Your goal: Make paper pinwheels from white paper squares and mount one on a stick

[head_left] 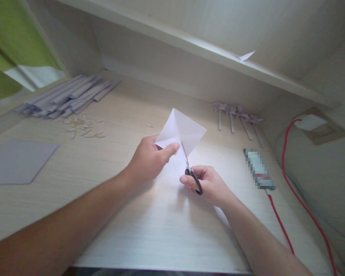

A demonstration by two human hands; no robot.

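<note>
A creased square of white paper [189, 128] is raised above the desk near the middle of the view. My left hand [153, 157] pinches its left part, the thumb lying on top and the fingers behind. Black-handled scissors [196, 180] are in my right hand [208, 186], with thumb and fingers around the handle loops. Their blades point up and away and sit at the lower part of the paper, along a line towards its centre. Whether the blades are fully closed cannot be told.
Rolled paper tubes [66, 94] are piled at the back left, with small pale scraps [83, 125] beside them. A stack of square paper [23, 161] lies left. Several small paper pinwheels on sticks [232, 115], a phone [258, 168] and a red cable [287, 172] are right. A shelf [189, 38] overhangs the back.
</note>
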